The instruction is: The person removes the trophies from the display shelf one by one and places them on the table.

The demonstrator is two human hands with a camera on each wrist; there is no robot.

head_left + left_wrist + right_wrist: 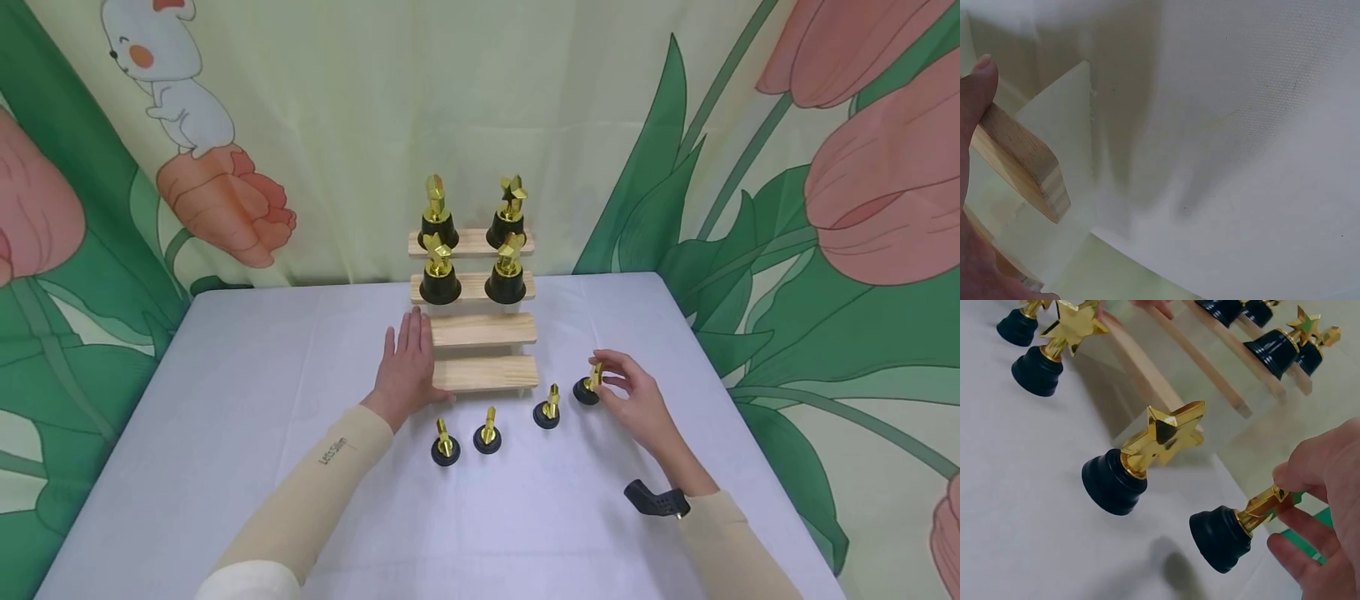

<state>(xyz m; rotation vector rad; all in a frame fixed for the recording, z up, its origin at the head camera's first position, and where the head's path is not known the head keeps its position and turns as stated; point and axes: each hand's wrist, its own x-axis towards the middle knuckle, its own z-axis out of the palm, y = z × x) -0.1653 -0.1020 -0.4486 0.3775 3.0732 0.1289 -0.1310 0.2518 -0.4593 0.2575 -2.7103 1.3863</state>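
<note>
A four-tier stand with pale wooden planks rises at the middle of the table. My left hand rests along its left side, fingers straight; in the left wrist view the thumb touches a wooden plank. To the right of the stand, my right hand pinches a small gold star trophy by its star, between thumb and fingertips. The trophy's black base is low over the table; whether it touches is unclear. Beside it stands another star trophy. Two more, a left trophy and a middle trophy, stand before the stand.
Two trophies, including a right one, stand on the top tier. Two more, including a left one, occupy the tier below. A white cloth covers the table. Behind it hangs a printed curtain with flowers and a rabbit.
</note>
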